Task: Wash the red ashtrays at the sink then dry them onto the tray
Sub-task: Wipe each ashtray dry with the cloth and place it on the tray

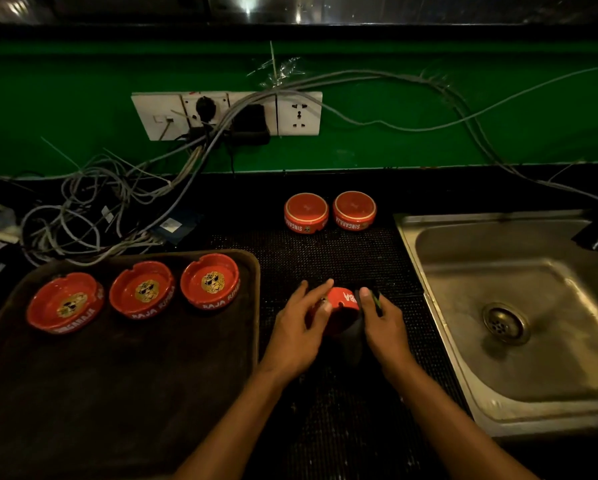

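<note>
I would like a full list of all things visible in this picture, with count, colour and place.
round ashtrays facing up: three, red, in a row on the tray.
flat rectangular tray: one, dark brown, left on the counter.
round ashtrays upside down: two, red, at the back of the mat.
held ashtray: one, red, between both hands.
dark cloth: one, at the held ashtray.
perforated mat: one, black, centre.
steel sink: one, silver, right.
wall socket panel: one, white, green wall.
cables: many, grey, back left.
left hand: holds the ashtray.
right hand: holds the cloth.
</note>
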